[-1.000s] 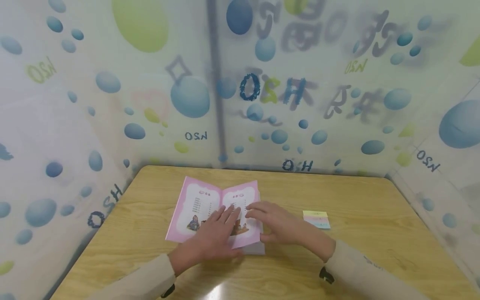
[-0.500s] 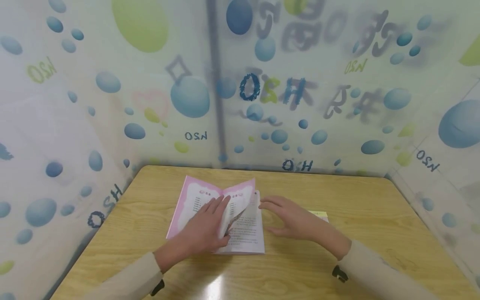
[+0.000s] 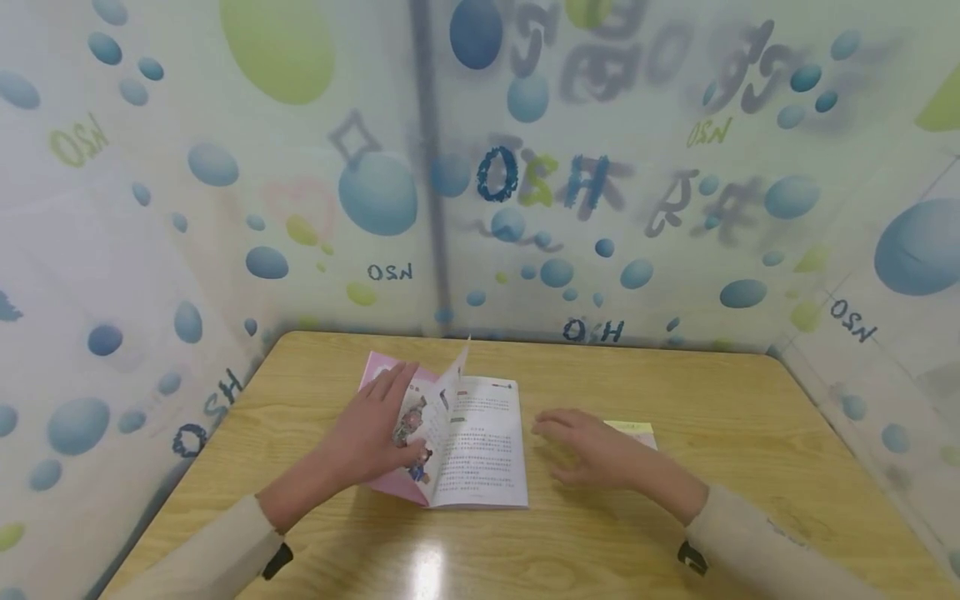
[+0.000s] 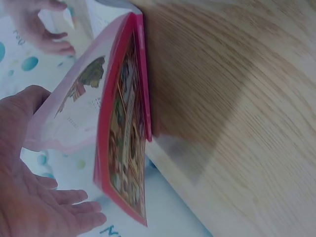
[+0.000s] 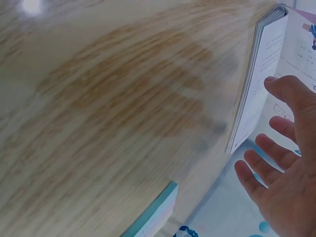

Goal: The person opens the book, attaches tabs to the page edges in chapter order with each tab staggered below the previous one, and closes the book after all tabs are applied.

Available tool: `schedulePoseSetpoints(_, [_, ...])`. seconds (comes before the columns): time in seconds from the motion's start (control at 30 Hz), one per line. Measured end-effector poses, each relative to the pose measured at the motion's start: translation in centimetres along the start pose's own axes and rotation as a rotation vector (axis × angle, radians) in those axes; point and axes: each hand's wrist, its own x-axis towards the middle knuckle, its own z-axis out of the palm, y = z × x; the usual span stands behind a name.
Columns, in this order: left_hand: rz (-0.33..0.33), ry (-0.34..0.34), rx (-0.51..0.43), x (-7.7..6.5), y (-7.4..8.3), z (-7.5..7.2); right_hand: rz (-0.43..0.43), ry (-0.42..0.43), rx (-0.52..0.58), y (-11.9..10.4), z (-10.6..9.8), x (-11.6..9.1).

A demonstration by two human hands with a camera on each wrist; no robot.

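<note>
An open book [image 3: 483, 450] lies on the wooden table, printed text on its right page and pink-bordered leaves at its left. One leaf [image 3: 453, 379] stands partly raised near the spine. My left hand [image 3: 367, 433] lies against the turned left pages, fingers extended, thumb toward the spine. From the left wrist view, the left cover [image 4: 126, 133] is lifted off the table, its colourful outer face showing, with the thumb on the page side. My right hand [image 3: 592, 450] hovers right of the book, fingers loosely bent and holding nothing; the right wrist view shows a gap between them.
A pad of coloured sticky notes [image 3: 633, 429] lies on the table [image 3: 720, 433], partly behind the right hand. Walls with blue and green bubble patterns [image 3: 637, 275] stand around the table's back and sides.
The pink contents page has turned over to the left, uncovering the text page at right. The left hand has moved left with the leaves; the right hand has drawn away from the book.
</note>
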Motion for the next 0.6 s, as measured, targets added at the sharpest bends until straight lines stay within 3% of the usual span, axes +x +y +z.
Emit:
schedulePoseSetpoints(0.2, [-0.045, 0.045, 0.021, -0.9, -1.0, -0.6, -0.015, -0.003, 0.009, -0.3, 0.8, 0.0])
schedulePoseSetpoints(0.6, [-0.136, 0.02, 0.134, -2.7, -1.9, -0.4, -0.026, -0.04, 0.011, -1.7, 2.2, 0.4])
